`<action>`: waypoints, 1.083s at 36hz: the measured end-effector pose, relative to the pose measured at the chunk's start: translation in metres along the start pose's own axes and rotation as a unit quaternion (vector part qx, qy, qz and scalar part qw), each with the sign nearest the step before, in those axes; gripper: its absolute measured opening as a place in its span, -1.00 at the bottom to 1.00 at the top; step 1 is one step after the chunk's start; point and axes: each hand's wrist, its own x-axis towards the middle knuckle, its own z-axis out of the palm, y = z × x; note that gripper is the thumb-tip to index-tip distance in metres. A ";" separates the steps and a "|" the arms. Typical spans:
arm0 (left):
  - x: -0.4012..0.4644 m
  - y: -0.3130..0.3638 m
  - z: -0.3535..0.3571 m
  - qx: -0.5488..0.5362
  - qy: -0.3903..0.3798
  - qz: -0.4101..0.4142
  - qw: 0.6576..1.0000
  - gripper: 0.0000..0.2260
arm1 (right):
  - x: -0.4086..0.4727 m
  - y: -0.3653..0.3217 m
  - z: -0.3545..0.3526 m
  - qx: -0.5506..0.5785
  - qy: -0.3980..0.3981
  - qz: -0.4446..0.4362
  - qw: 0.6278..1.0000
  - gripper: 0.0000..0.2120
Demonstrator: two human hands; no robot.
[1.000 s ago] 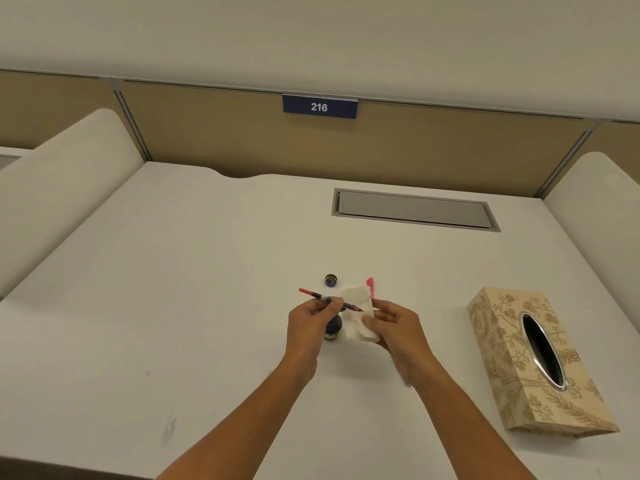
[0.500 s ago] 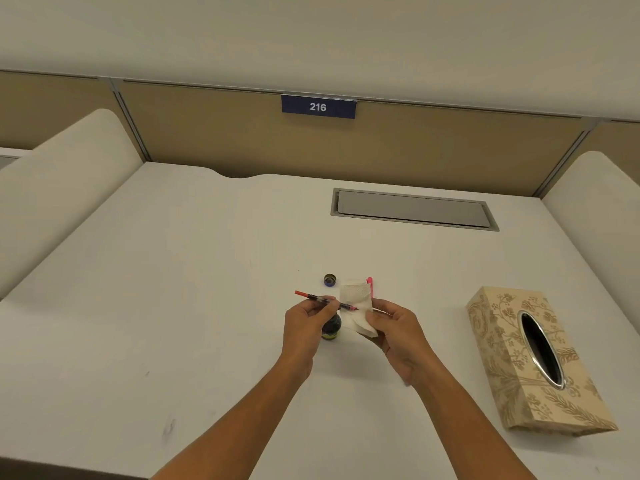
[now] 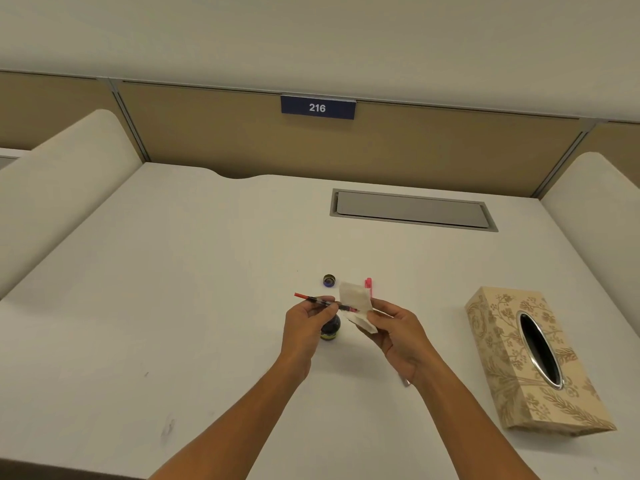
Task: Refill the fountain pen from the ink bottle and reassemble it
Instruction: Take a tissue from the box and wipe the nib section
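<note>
Two hands are working over the white desk (image 3: 173, 306), with the patterned tissue box (image 3: 512, 358) sitting well off to my right. My left hand (image 3: 304, 323) is pinching the pen's inner section (image 3: 323, 301), which is lying roughly level, its nib end running behind the tissue (image 3: 355, 301) that my right hand (image 3: 398, 330) is gripping. I'm only seeing the ink bottle (image 3: 330, 329) partly, tucked behind my left hand. Farther back are the bottle cap (image 3: 329, 280) and a pink pen piece (image 3: 368, 283), mostly hidden by tissue.
</note>
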 end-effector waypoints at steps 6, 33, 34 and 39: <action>-0.001 0.003 -0.002 -0.006 -0.007 0.004 1.000 -0.93 | -0.004 -0.006 -0.002 0.074 -0.045 0.038 0.996 -0.58; -0.004 0.000 0.005 -0.019 -0.019 0.011 1.000 -0.91 | 0.000 0.005 0.005 -0.085 0.063 -0.081 0.991 -0.81; -0.004 0.000 0.005 -0.020 -0.019 0.011 1.000 -0.91 | 0.001 0.006 0.004 -0.075 0.061 -0.076 0.992 -0.81; -0.002 0.003 0.003 -0.023 0.001 0.011 1.000 -0.90 | 0.005 0.006 -0.001 -0.038 0.061 -0.063 0.995 -0.78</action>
